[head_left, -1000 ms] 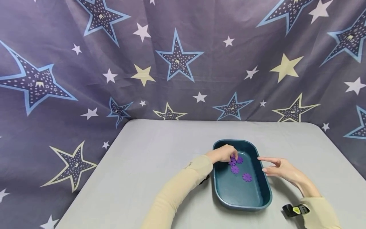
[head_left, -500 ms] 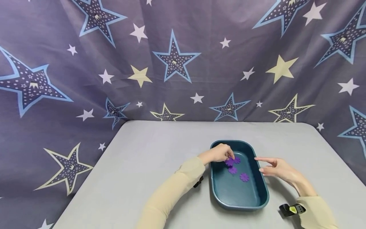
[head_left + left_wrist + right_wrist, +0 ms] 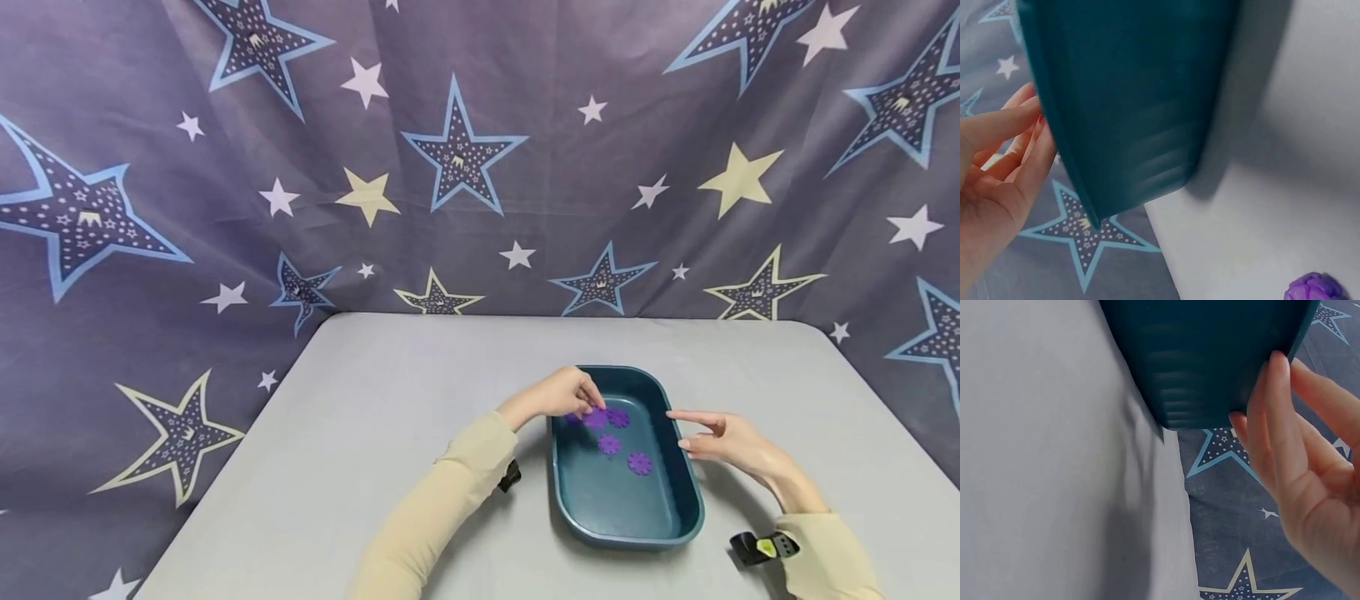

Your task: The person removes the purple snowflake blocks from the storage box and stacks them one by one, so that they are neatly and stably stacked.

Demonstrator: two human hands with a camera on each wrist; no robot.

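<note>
A dark teal bin (image 3: 628,533) stands on the table, with several purple notched discs (image 3: 639,463) lying on its floor. My left hand (image 3: 566,392) reaches over the bin's left rim, fingers pointing down, thumb and forefinger apart right above a disc (image 3: 595,418) near the back left. In the left wrist view the bin wall (image 3: 1129,112) covers the left fingertips (image 3: 1038,112). My right hand (image 3: 738,446) is at the right side, its nearly straight fingers and thumb touching the outer wall and rim. The right wrist view shows those fingers (image 3: 1279,381) against the bin.
A lumpy purple ball (image 3: 1315,289) sits on the table beside the bin in the left wrist view; the left arm hides it in the head view. The grey-white table (image 3: 420,400) ends at a star-patterned cloth (image 3: 480,242) behind and at the sides.
My left hand has drawn back leftward and up toward the bin's left rim, baring more of the purple discs. The right hand keeps its place on the bin; the head view shifted slightly.
</note>
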